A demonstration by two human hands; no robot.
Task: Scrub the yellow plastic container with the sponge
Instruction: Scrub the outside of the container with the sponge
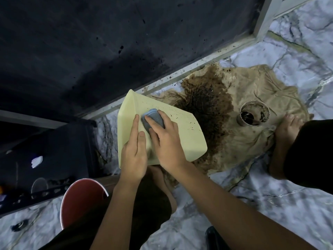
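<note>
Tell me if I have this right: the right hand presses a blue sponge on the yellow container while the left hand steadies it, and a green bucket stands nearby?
Almost. In the head view the bucket is red, not green. The right hand does press the blue sponge on the yellow container, steadied by the left hand.
</note>
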